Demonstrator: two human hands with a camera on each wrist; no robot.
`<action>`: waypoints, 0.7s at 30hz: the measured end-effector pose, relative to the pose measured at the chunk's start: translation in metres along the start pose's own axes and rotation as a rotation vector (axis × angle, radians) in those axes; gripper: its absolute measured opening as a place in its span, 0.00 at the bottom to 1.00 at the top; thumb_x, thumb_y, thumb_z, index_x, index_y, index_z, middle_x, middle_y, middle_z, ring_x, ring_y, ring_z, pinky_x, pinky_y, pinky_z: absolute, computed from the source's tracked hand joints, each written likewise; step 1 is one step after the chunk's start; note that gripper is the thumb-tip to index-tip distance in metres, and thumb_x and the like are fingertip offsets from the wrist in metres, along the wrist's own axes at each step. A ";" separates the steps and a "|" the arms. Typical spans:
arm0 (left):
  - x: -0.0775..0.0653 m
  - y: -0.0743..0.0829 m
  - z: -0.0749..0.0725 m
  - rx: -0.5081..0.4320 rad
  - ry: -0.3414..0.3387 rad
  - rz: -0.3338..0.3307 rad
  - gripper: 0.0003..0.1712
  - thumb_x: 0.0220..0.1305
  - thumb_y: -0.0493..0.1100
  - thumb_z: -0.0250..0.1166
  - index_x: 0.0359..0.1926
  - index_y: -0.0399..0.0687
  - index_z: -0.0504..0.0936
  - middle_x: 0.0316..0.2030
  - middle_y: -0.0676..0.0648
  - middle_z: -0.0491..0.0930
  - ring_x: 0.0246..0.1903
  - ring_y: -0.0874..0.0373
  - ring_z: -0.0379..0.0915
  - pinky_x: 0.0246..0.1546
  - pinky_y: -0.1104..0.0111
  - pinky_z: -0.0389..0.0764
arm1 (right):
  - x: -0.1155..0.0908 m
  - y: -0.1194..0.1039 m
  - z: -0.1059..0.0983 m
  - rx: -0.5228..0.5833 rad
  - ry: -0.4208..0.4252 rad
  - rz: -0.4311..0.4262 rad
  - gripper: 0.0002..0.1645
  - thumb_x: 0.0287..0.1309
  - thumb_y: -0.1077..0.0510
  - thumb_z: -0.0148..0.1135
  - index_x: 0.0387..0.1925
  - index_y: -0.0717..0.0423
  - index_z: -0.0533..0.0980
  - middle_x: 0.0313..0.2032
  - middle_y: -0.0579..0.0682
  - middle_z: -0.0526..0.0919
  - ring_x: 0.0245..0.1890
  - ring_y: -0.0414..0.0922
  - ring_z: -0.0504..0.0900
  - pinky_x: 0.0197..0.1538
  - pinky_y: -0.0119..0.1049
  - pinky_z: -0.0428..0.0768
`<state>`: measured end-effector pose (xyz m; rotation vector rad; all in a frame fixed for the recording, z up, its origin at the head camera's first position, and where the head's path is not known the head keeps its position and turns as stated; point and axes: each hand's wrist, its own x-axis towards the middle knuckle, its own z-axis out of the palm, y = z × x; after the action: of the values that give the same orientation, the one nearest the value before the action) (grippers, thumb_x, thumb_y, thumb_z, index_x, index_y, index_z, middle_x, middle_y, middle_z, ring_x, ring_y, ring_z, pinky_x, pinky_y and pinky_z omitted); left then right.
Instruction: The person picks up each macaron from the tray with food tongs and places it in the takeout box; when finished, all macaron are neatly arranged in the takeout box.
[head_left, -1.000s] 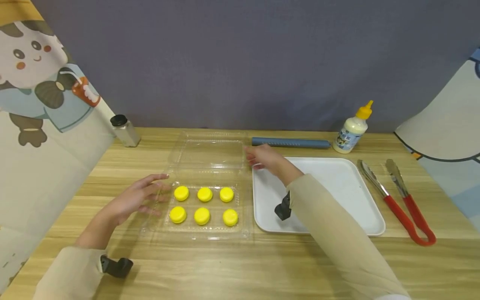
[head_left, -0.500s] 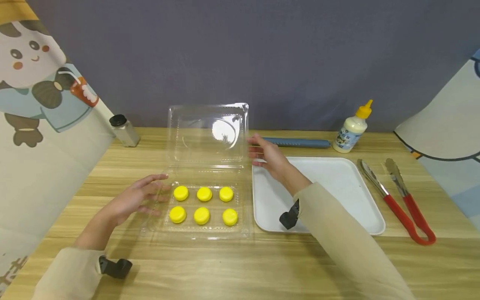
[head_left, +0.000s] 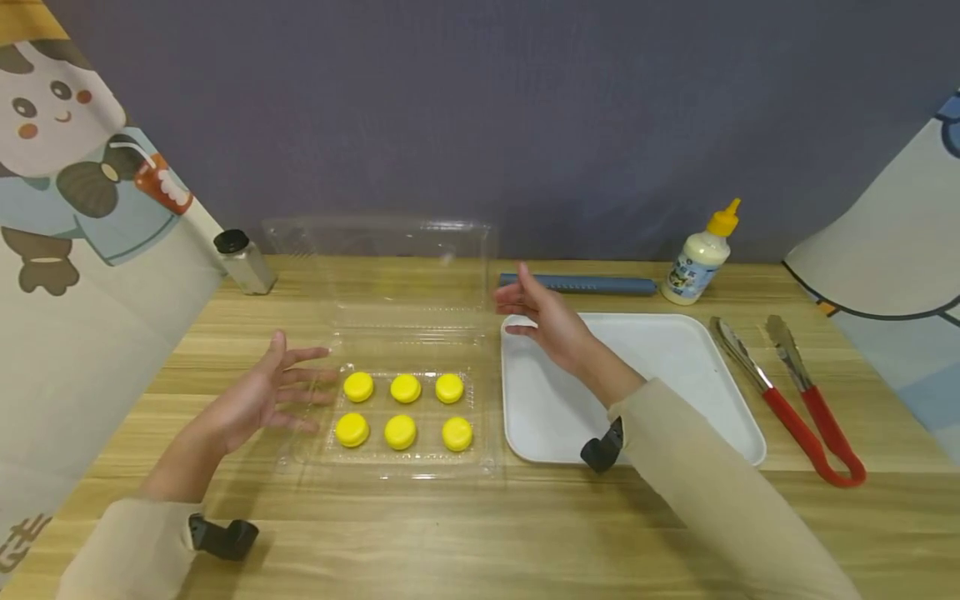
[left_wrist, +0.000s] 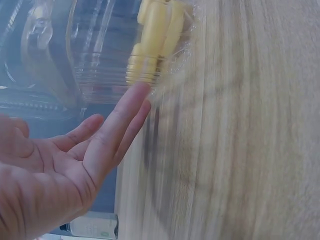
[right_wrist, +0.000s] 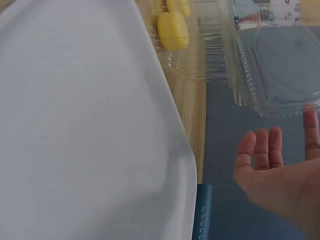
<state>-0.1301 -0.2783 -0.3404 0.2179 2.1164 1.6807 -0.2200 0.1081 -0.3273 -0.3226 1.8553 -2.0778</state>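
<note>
A clear plastic clamshell box [head_left: 382,476] rests on the table, its hinged lid [head_left: 412,267] standing raised at the back. Several yellow macarons [head_left: 400,432] sit in two rows in its base. Beside the box's left edge is my left hand [head_left: 255,398], fingers spread and straight, thumb up; in the left wrist view the fingertips of that hand [left_wrist: 65,175] come close to the box wall. My right hand [head_left: 551,321] hovers by the lid's right edge. In the right wrist view one finger [right_wrist: 311,132] reaches the lid's rim; I cannot tell if it touches.
A white tray [head_left: 652,392] lies right of the box, with red-handled tongs [head_left: 806,425] beyond it. Behind stand a blue-grey rod with scale marks [head_left: 600,285] and a yellow-capped squeeze bottle [head_left: 693,271]. A black-lidded jar [head_left: 247,267] stands back left, before a grey cloth wall [head_left: 480,125].
The lid has risen from lying back to standing up, and its top now looks blurred and shifted left. My right hand has drawn slightly right; my left thumb has lifted away from the fingers.
</note>
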 end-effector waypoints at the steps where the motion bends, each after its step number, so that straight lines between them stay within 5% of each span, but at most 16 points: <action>1: 0.000 0.000 -0.001 -0.005 -0.004 0.002 0.51 0.75 0.70 0.20 0.79 0.32 0.42 0.72 0.20 0.52 0.64 0.25 0.64 0.46 0.47 0.86 | -0.003 -0.001 0.000 -0.024 -0.010 -0.006 0.36 0.80 0.36 0.35 0.52 0.63 0.75 0.59 0.61 0.74 0.66 0.63 0.66 0.70 0.62 0.65; 6: -0.001 -0.003 -0.005 -0.033 -0.021 0.019 0.52 0.75 0.71 0.19 0.79 0.32 0.41 0.72 0.20 0.53 0.64 0.27 0.66 0.47 0.45 0.85 | -0.014 -0.001 -0.001 -0.224 -0.074 -0.042 0.40 0.80 0.37 0.33 0.38 0.64 0.80 0.61 0.62 0.76 0.66 0.56 0.70 0.66 0.60 0.70; 15: -0.002 -0.004 -0.009 -0.036 -0.082 0.015 0.49 0.75 0.70 0.18 0.80 0.37 0.40 0.74 0.24 0.52 0.67 0.28 0.63 0.53 0.44 0.82 | -0.029 0.008 0.002 -0.548 -0.186 -0.079 0.40 0.83 0.41 0.29 0.39 0.61 0.83 0.60 0.55 0.78 0.66 0.50 0.71 0.63 0.55 0.72; 21: -0.005 0.000 -0.006 0.008 -0.049 -0.044 0.41 0.82 0.61 0.35 0.81 0.38 0.39 0.75 0.26 0.49 0.69 0.25 0.55 0.51 0.47 0.84 | -0.039 0.012 0.001 -0.656 -0.201 -0.160 0.33 0.82 0.44 0.37 0.37 0.55 0.85 0.61 0.52 0.75 0.65 0.50 0.71 0.67 0.55 0.69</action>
<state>-0.1282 -0.2851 -0.3379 0.2111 2.0775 1.6256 -0.1824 0.1211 -0.3369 -0.8246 2.3893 -1.3900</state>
